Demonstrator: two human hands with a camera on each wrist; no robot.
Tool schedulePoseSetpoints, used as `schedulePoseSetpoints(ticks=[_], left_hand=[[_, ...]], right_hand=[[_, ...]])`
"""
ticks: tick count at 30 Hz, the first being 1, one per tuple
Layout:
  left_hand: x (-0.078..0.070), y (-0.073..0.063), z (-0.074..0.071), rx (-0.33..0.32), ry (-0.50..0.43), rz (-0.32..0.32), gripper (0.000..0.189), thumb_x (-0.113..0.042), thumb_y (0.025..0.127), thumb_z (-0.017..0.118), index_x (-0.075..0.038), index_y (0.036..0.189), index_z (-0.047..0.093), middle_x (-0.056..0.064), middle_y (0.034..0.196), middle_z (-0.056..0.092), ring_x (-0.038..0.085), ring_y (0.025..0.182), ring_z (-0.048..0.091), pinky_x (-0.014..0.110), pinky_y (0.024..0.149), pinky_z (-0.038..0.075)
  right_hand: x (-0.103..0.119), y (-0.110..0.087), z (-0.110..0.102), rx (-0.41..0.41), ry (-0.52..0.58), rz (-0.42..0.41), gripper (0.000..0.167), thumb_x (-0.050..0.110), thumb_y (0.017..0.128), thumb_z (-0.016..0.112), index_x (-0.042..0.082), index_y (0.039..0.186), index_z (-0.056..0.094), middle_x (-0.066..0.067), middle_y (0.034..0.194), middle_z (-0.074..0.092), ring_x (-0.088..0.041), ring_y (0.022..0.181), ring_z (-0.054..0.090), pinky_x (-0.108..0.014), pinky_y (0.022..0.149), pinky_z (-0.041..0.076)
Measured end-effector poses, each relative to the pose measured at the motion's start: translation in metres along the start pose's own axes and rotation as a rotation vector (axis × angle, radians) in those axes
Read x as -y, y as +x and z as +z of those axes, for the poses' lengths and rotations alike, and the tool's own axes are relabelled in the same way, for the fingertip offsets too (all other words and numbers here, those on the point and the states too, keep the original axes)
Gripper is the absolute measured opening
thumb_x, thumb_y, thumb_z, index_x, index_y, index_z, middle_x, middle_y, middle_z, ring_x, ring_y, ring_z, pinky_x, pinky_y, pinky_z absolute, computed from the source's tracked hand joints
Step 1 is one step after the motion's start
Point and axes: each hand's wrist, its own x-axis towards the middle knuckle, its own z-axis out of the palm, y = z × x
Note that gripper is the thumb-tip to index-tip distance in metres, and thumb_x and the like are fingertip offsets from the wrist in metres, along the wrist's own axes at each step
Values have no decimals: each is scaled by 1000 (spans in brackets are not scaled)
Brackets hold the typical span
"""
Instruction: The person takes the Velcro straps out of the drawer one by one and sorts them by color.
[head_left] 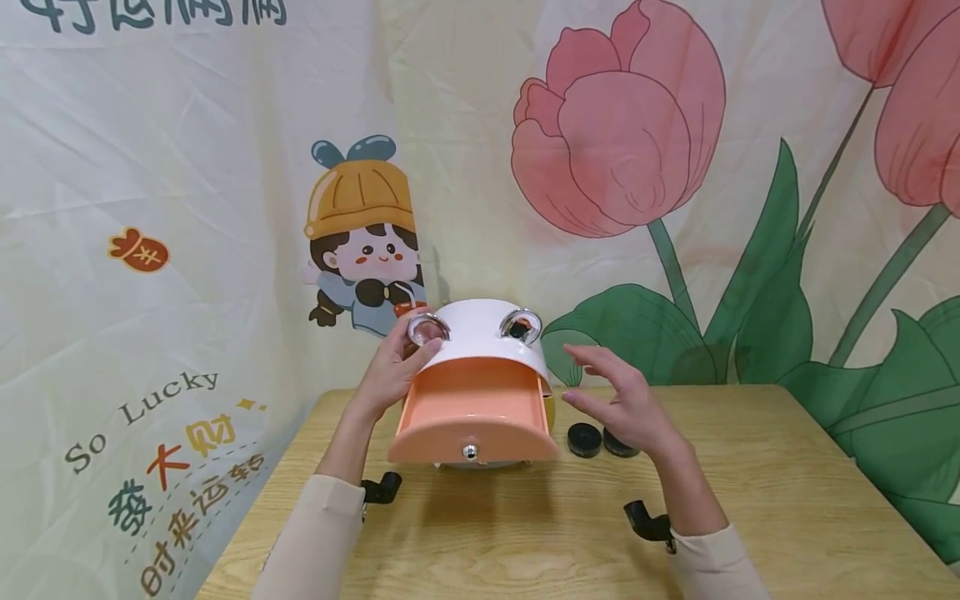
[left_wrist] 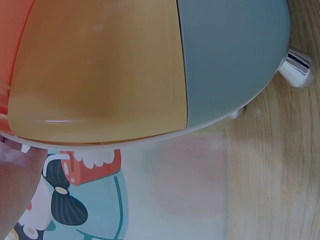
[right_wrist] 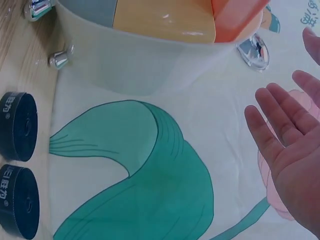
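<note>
A small drawer box with a white rounded shell [head_left: 480,327] stands on the table, and its orange top drawer [head_left: 431,443] is pulled out toward me. That drawer has a silver knob [head_left: 470,452] on its front. Below it, in the left wrist view, are a yellow drawer [left_wrist: 100,75] and a grey-blue drawer [left_wrist: 232,65], both closed. My left hand [head_left: 386,375] grips the shell's upper left side by a silver ring [head_left: 428,330], thumb at the front. To the right of the box, my right hand [head_left: 633,408] is held apart with fingers extended, holding nothing.
Two black rolls [head_left: 583,440] with white lettering stand right of the box, partly behind my right hand. The wooden table [head_left: 525,550] meets a printed cloth backdrop [head_left: 465,167] just behind. Black mounts [head_left: 384,487] sit at both wrists.
</note>
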Motion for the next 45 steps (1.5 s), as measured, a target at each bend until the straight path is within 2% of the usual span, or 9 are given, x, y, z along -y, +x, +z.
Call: schedulePoseSetpoints(ticks=[8,17,22,29,34,41,45], left_hand=[[0,1,-1,-2,-15,0,59,-27,103,67,-17,155,41,13,134,58,28,119,60,17,94,51],[-1,-1,0,1,-10,-19,62,-29,103,68,-17,156,39,13,137,57,30,122,60,18,95,51],[-1,-1,-1,-2,-12,-16,62,-30,103,68,-18,156,39,12,137,58,29,121,60,18,95,51],[0,0,0,-5,-2,-9,59,-31,103,68,-21,155,41,10,136,59,27,120,61,19,96,51],[-2,0,0,-3,-15,-17,58,-28,103,67,-23,154,41,12,138,57,29,122,60,18,96,51],[-2,-1,0,1,-9,-18,60,-28,103,67,-22,156,39,13,141,56,30,125,59,20,98,50],[0,0,0,1,-6,-6,61,-30,103,66,-18,156,39,13,139,56,30,124,60,21,98,51]], right_hand=[[17,4,4,20,12,-26,63,14,91,81,21,149,56,1,146,60,-18,132,57,-41,105,52],[36,8,11,41,-3,-70,65,17,90,83,21,149,57,-1,148,59,-20,137,54,-49,105,51],[46,12,18,51,8,-126,66,16,88,84,18,148,58,-3,146,60,-22,136,56,-44,107,51],[59,13,31,84,26,-126,62,20,90,83,21,147,59,-1,146,59,-22,135,58,-46,104,54],[65,16,40,110,40,-143,60,23,92,81,23,147,59,0,148,57,-20,138,55,-44,108,51],[75,18,55,169,43,-205,58,25,92,82,22,146,61,-5,147,59,-20,138,54,-40,106,53],[80,19,63,173,25,-287,55,22,90,84,17,141,65,-8,145,60,-23,133,58,-36,102,55]])
